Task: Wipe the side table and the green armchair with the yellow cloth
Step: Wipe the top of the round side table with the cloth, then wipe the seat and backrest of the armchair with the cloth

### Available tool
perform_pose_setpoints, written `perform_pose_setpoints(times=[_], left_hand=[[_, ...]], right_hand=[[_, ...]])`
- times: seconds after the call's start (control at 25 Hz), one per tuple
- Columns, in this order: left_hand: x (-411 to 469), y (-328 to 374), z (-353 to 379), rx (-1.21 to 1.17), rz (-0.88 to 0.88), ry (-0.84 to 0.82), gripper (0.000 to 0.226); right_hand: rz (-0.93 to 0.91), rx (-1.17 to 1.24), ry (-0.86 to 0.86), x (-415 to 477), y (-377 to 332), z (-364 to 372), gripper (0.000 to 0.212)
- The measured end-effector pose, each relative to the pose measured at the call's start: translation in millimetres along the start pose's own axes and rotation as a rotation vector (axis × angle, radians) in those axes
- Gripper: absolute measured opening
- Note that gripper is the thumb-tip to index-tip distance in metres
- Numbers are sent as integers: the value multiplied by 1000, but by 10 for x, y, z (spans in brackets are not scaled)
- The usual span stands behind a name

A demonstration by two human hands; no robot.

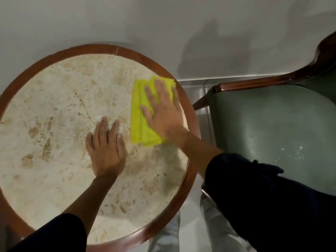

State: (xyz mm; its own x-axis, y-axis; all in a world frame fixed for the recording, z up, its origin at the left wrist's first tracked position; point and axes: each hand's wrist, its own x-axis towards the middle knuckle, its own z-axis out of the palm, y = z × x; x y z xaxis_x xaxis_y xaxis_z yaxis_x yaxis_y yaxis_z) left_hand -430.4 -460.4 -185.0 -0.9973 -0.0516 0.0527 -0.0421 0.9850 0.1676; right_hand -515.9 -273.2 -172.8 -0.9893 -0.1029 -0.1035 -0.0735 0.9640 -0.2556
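Note:
A round side table with a beige marble top and a brown wooden rim fills the left of the head view. A folded yellow cloth lies flat on its right part, near the rim. My right hand presses flat on the cloth, fingers spread. My left hand rests flat on the bare marble just left of the cloth, holding nothing. The green armchair, with a dark wooden frame, stands to the right of the table.
A pale wall runs behind the table and chair. Light floor tiles show in the narrow gap between table and armchair. My trouser legs appear below the table's front edge.

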Motion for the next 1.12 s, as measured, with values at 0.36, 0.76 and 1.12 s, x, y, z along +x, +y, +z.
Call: perform_pose_setpoints(times=[0.36,0.76,1.12], left_hand=[[-367,689,-317,-262,93,-234,48],[6,2234,-781,-473,682,-996,57],[-688,3561,-163,-508,298,-1073,24]], right_hand=[[818,455,40,-1770,394,-139,83],[399,978,-447,-2265,1501,-1163,30],[1073,446,2,-3036,3292,-1651,45]])
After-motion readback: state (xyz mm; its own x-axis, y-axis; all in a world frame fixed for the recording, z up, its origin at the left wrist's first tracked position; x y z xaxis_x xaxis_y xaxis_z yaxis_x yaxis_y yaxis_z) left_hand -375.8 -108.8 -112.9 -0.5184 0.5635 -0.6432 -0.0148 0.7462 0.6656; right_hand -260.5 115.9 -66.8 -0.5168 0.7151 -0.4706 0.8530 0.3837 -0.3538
